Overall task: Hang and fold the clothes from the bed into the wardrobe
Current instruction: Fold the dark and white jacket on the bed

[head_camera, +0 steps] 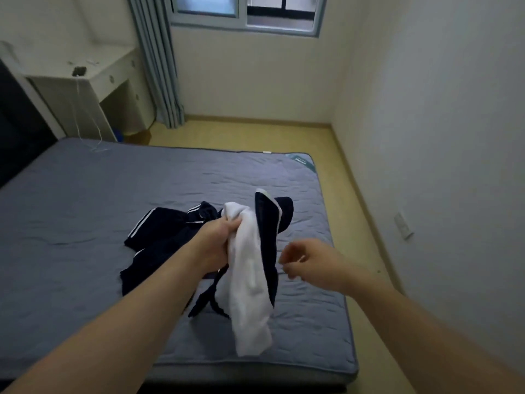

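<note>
Clothes [250, 280] hang bunched from the left grip [218, 240], whose fingers are curled round them: white cloth in front, a navy piece with pale trim behind. They hang above the near right part of the bed [85, 209]. Just right of them the right grip [306, 260] hovers with loosely curled fingers, holding nothing. Behind the left wrist a navy heap [159, 231] with white stripes lies crumpled on the grey mattress. Far left, a white cable [78, 109] drops from a small dark object [79, 71] on the pale surface [113, 64] to the bed's far edge. A blue-grey curtain [159, 66] hangs right of the surface, beside the window [244, 12]. A wall socket [403, 226] sits low on the right wall.
</note>
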{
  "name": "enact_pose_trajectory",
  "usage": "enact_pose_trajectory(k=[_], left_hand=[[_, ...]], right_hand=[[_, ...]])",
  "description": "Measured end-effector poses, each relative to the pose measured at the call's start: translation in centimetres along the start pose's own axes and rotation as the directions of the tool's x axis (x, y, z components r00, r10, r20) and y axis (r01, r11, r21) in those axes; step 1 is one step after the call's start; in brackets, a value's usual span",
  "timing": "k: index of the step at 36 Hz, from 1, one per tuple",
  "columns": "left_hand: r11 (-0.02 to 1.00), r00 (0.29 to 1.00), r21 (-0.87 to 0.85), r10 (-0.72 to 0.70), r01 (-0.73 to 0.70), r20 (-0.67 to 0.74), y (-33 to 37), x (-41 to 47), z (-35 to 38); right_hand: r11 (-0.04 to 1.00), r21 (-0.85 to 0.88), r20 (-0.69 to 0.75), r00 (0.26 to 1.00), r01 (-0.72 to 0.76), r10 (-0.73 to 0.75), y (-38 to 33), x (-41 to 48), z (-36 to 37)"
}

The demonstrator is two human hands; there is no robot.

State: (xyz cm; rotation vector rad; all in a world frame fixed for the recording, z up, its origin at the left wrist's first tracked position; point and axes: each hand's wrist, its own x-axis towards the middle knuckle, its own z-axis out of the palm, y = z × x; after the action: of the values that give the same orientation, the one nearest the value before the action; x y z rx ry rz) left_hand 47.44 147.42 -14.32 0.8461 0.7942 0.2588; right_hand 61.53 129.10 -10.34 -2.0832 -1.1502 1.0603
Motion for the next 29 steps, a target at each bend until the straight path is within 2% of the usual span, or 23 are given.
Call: enact_pose_trajectory(k=[1,3,5,7,12,16,19,22,24,26,27,29], left_hand=[[1.000,1.000,-0.001,0.028,-0.028,0.004,-0.2,-0.2,1.3],[0.997,0.997,0.001,0.080,-0.080,0.010,-0.3,-0.9,3.9],[0.991,0.991,0.021,0.130,-0.130,0.017,-0.6,-1.8,6.3],[0.982,0.985,0.077,0.172,-0.173,0.022,-0.7,-2.5,8.2],[0.956,0.970,0.168,0.245,-0.241,-0.001,-0.3,-4.0,12.0],[0.927,0.948,0.251,0.308,-0.280,-0.080,0.8,-5.1,14.0],[0.910,0.929,0.293,0.344,-0.294,-0.135,1.7,-5.7,14.8],[0.906,0.936,0.279,0.347,-0.318,-0.060,2.0,-5.6,15.3],[0.879,0.926,0.339,0.374,-0.336,-0.051,1.9,-5.3,15.4],[0.808,0.906,0.493,0.414,-0.322,-0.087,1.5,-5.3,16.0],[0.729,0.876,0.602,0.472,-0.326,-0.097,1.1,-5.4,16.5],[0.528,0.755,0.767,0.650,-0.365,-0.088,0.1,-5.9,18.0]], right_hand=[[1.000,-0.013,-0.106,0.994,0.001,-0.003,1.3,0.0,-1.0],[0.993,0.101,-0.211,0.975,-0.055,0.075,3.4,-0.2,-3.4],[0.980,0.178,-0.198,0.973,-0.086,0.122,5.4,-0.8,-5.3],[0.986,0.166,-0.167,0.985,-0.024,0.052,6.5,-1.3,-6.9],[0.949,0.278,-0.154,0.982,0.147,-0.107,6.9,-2.6,-9.5],[0.956,0.070,-0.300,0.920,0.287,-0.254,5.6,-3.9,-11.4],[0.929,-0.011,-0.343,0.871,0.370,-0.352,3.8,-5.2,-13.0],[0.898,-0.098,-0.386,0.816,0.429,-0.431,1.8,-6.4,-14.7],[0.892,-0.077,-0.426,0.794,0.446,-0.434,0.5,-6.7,-15.8],[0.886,-0.088,-0.466,0.767,0.455,-0.441,-0.7,-6.8,-16.7],[0.880,-0.140,-0.478,0.747,0.454,-0.462,-1.1,-6.7,-17.2],[0.873,-0.250,-0.481,0.728,0.420,-0.488,-1.6,-6.5,-17.8]])
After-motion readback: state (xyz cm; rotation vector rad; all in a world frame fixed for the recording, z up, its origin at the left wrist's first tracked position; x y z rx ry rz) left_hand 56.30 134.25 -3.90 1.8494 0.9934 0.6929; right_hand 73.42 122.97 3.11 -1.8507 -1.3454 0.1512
